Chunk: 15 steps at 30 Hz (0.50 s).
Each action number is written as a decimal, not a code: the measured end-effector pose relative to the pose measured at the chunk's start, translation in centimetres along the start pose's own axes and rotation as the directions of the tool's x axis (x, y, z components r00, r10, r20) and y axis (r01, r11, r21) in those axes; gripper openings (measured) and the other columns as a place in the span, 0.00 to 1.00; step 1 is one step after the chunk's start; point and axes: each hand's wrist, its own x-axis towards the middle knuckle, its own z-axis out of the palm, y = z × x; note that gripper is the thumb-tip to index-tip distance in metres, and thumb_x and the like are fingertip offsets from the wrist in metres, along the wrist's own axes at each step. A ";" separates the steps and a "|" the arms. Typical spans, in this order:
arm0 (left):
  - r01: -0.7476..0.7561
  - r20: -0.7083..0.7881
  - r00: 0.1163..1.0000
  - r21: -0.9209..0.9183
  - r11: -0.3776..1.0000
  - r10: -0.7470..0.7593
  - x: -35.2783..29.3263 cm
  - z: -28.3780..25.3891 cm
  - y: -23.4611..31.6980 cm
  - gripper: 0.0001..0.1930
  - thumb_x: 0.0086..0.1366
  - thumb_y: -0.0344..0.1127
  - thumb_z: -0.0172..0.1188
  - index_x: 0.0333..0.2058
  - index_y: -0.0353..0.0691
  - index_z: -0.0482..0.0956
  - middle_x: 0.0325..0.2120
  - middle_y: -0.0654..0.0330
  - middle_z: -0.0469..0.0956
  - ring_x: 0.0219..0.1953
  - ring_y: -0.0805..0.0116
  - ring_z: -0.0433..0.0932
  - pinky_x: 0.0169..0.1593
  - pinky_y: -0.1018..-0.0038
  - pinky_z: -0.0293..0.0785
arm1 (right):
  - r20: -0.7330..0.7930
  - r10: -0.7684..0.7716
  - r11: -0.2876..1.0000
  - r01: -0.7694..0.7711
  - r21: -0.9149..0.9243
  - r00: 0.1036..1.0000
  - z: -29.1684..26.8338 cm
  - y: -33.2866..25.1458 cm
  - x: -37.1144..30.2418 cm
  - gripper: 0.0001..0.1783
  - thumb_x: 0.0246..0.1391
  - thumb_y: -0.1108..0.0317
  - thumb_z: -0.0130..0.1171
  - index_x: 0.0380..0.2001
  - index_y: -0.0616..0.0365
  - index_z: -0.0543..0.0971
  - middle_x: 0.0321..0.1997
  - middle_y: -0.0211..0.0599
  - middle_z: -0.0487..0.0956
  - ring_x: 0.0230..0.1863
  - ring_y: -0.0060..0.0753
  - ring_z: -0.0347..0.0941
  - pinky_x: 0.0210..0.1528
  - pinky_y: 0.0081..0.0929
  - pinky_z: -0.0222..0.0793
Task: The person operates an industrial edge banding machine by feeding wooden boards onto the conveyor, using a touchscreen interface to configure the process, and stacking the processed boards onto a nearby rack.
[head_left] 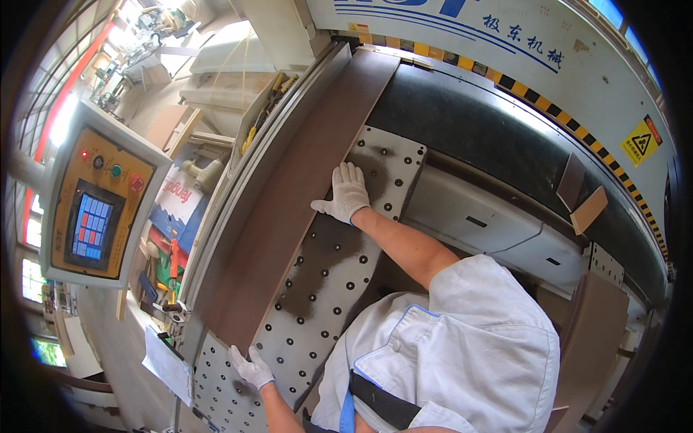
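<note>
Dotted pale metal table. Long brown board lies lengthwise along its left edge. Left hand at the board's near end, fingers loosely parted, no visible grip; right hand spread open over its right long edge. Best, I judge: palms flat, pressure even. Board smooth, straight-sided; gloves white, knitted-looking. Beyond: black-yellow striped strip.

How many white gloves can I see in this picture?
2. One is on the left hand, at the near end of the brown board; the other is on the right hand, by the board's long edge. Any others may be hidden.
</note>
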 end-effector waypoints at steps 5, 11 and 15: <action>0.003 0.003 1.000 0.016 1.000 -0.003 0.1 -0.1 0.6 0.32 0.71 0.42 0.66 0.66 0.26 0.72 0.68 0.35 0.71 0.71 0.38 0.69 0.75 0.51 0.64 | -0.033 -0.004 1.000 0.004 -0.003 0.999 -0.2 0.0 -0.2 0.68 0.50 0.26 0.67 0.73 0.78 0.62 0.81 0.65 0.57 0.84 0.62 0.47 0.85 0.53 0.37; 0.007 -0.003 1.000 0.012 1.000 -0.007 -0.1 0.2 0.7 0.32 0.70 0.42 0.67 0.66 0.26 0.73 0.67 0.36 0.72 0.71 0.39 0.69 0.74 0.51 0.65 | -0.151 -0.044 0.999 0.045 0.001 0.988 -0.3 0.2 -0.5 0.65 0.48 0.26 0.68 0.69 0.78 0.67 0.76 0.64 0.64 0.81 0.60 0.53 0.83 0.52 0.41; 0.068 -0.067 0.996 0.022 0.997 -0.067 -1.6 -1.5 2.8 0.34 0.68 0.44 0.68 0.66 0.29 0.73 0.69 0.37 0.69 0.71 0.39 0.68 0.74 0.51 0.65 | -0.150 -0.136 0.988 0.146 0.054 0.979 -1.4 -1.3 -0.6 0.55 0.36 0.28 0.75 0.53 0.68 0.78 0.59 0.58 0.75 0.64 0.60 0.68 0.69 0.53 0.60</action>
